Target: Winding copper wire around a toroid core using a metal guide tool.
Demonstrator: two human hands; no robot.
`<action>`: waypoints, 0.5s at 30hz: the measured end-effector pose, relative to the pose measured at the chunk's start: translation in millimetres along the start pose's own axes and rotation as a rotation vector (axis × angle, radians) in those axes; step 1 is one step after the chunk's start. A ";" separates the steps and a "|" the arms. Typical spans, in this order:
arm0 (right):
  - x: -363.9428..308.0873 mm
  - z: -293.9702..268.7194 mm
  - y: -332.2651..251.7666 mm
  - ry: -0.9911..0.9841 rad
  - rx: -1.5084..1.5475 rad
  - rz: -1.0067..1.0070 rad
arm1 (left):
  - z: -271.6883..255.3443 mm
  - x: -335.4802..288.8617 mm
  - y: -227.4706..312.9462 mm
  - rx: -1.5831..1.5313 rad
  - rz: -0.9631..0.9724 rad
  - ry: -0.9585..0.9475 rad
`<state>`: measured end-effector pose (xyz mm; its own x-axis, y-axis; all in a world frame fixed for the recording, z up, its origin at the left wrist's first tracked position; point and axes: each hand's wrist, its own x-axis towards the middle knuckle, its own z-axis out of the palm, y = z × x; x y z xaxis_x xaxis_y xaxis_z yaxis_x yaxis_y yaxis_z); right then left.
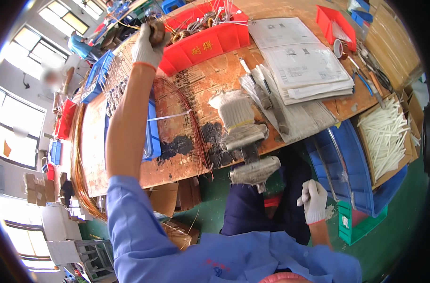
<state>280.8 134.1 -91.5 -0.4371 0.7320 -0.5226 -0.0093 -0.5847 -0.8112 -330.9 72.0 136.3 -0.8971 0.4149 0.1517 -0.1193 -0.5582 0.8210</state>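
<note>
Evidently left hand (pixel 146 51) grips coil (pixel 157 32); right hand (pixel 314 202) half-curled.

- I see my left grip (pixel 147 51) gloved white, orange-cuffed, around a brown coil (pixel 157 33)
- My right grip (pixel 313 200): white glove, orange cuff
- Far bin (pixel 231 41): red, yellow characters
- Table (pixel 218 71): orange-brown, patched black
- Near left sleeve (pixel 135 217): blue
- Ties (pixel 383 139) right: white

From here I make out a blue shirt (pixel 290 252) with small red and dark marks (pixel 217 267), elbow-length left sleeve (pixel 132 212), navy trousers (pixel 243 210), white orange-cuffed gloves (pixel 315 203) on both hands (pixel 146 51).
</note>
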 end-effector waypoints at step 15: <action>15.3 -28.2 74.7 0.001 -0.127 0.162 | -203.6 -182.4 134.7 0.995 0.100 0.455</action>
<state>298.8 111.4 -167.5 -0.4233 0.6323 -0.6488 0.1744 -0.6459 -0.7432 -269.9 -225.2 107.1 -0.9811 -0.0174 0.1929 0.1757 0.3392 0.9242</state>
